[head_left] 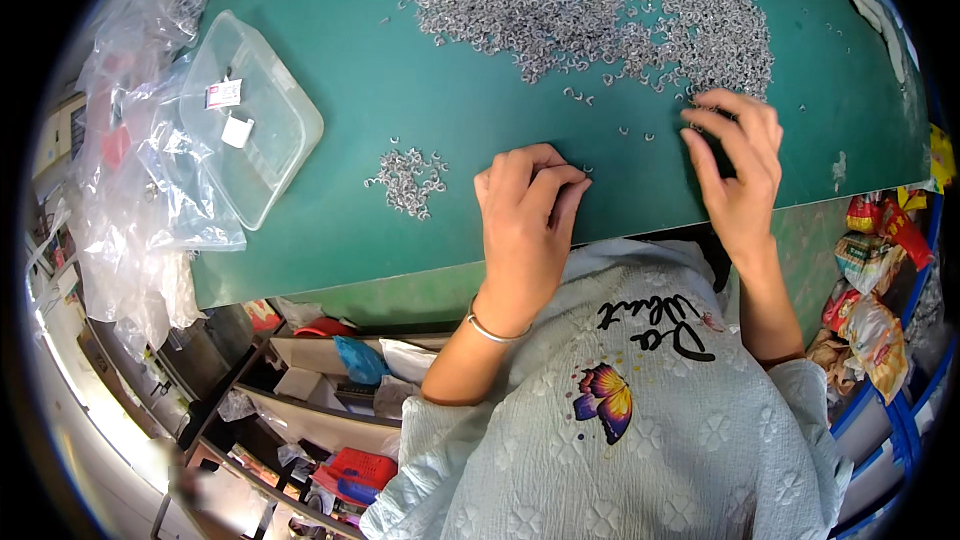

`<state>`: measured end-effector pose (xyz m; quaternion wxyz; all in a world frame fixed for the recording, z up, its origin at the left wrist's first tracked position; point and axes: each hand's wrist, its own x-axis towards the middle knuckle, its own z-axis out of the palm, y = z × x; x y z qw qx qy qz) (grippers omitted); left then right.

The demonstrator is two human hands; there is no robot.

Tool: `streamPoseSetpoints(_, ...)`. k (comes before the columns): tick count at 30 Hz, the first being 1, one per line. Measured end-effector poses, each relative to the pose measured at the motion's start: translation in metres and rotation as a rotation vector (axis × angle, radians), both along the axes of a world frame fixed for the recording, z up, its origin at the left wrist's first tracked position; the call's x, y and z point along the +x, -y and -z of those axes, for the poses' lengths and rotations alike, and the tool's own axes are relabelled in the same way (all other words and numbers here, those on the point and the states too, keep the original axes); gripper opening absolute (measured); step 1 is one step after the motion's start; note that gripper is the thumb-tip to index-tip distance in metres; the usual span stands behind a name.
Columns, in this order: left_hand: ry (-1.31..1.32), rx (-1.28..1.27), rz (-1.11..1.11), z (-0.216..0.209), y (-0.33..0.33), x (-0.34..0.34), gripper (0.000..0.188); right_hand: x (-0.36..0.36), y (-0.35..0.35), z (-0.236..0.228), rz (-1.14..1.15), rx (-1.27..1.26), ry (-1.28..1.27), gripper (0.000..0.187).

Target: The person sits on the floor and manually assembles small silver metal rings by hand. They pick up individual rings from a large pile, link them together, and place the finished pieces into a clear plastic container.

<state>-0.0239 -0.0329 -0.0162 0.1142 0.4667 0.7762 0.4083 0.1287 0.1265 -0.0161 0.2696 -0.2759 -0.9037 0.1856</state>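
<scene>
A large heap of small grey C-shaped metal clips spreads over the far part of the green table. My left hand is at the near side of the table, its thumb and fingertips pinched together. A single clip shows at those fingertips. My right hand reaches to the near right edge of the heap, fingers curled but apart, with thumb and forefinger tips close to each other. To the left of my left hand lies a smaller pile of clips. A few loose clips lie between my hands.
A clear plastic tub stands at the left, holding a small label and a white piece. Clear plastic bags hang along the table's left side. Colourful packets sit on a blue rack at the right. Shelves with a red basket are below left.
</scene>
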Motion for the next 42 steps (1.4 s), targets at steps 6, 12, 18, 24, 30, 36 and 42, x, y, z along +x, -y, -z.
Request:
streamPoseSetpoints(6, -0.057, -0.038, 0.008, -0.001, -0.003, 0.001, 0.022, 0.002, -0.002, 0.003, 0.16, 0.066, 0.133, 0.029)
streamPoseSetpoints(12, -0.065, 0.004, 0.006, 0.005, -0.016, 0.006, 0.021, 0.013, 0.002, 0.004, 0.012, -0.005, 0.123, 0.029)
streamPoseSetpoints(18, 0.052, 0.002, -0.058, 0.003, -0.016, 0.003, 0.03, 0.018, 0.002, 0.001, 0.056, -0.018, 0.095, 0.032)
streamPoseSetpoints(24, -0.282, -0.138, 0.057, 0.001, -0.032, -0.007, 0.031, 0.017, 0.011, 0.002, 0.022, -0.002, 0.174, 0.032)
streamPoseSetpoints(30, -0.132, -0.068, 0.01, 0.004, -0.007, -0.004, 0.021, 0.034, 0.011, 0.001, 0.075, -0.001, 0.097, 0.028)
streamPoseSetpoints(36, -0.192, -0.103, 0.097, 0.003, -0.017, 0.012, 0.04, 0.034, 0.021, -0.009, -0.083, -0.064, 0.239, 0.03)
streamPoseSetpoints(42, -0.292, -0.2, 0.242, 0.002, -0.025, 0.029, 0.042, 0.035, 0.024, -0.013, -0.101, -0.089, 0.282, 0.037)
